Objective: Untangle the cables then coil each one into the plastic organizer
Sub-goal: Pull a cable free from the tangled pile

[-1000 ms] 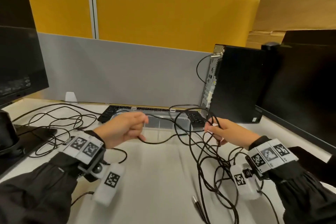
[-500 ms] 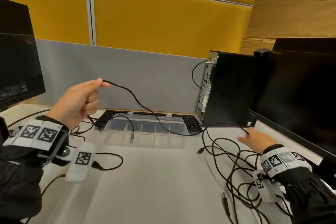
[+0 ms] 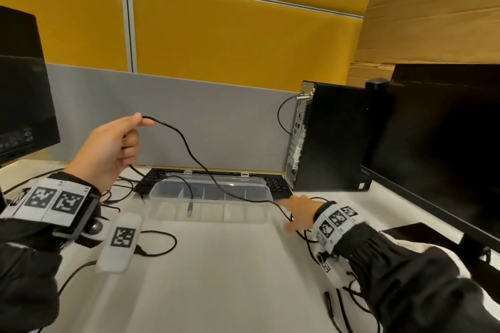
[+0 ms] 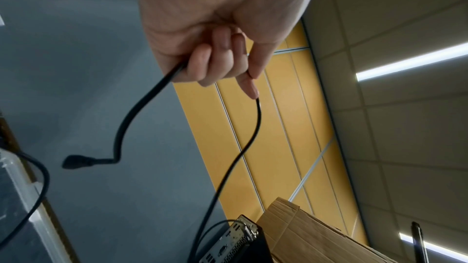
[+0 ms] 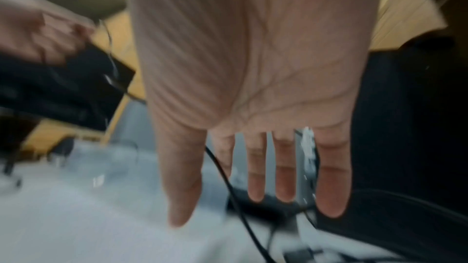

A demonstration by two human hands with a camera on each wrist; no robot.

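Right hand point(image 3: 297, 211) slid left along the cable point(image 3: 189, 149).

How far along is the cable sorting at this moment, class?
Done: nothing coiled; the plastic organizer holds only a dangling plug.
In hand: the left hand holds one black cable raised; the right hand lies open by the tangle.
Left: freeing that cable, coiling each one.

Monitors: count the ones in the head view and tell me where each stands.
2. The left monitor stands at the desk's left edge; the right monitor at the right edge, beside the computer tower. More could sit outside the frame.
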